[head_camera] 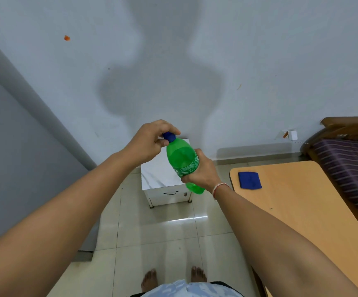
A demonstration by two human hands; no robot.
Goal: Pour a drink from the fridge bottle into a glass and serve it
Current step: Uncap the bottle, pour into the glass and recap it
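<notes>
A green plastic bottle (182, 159) with a blue cap (170, 136) is held in the air in front of me, tilted with its top to the left. My right hand (201, 170) grips the bottle around its labelled middle. My left hand (152, 140) has its fingers and thumb curled round the blue cap. No glass is in view.
A small white cabinet (163, 181) stands against the wall behind the bottle. A wooden table (298, 202) lies to the right with a blue cloth (249, 180) on its far corner. A bed with striped cover (349, 166) is far right. A grey fridge side (23, 168) fills the left.
</notes>
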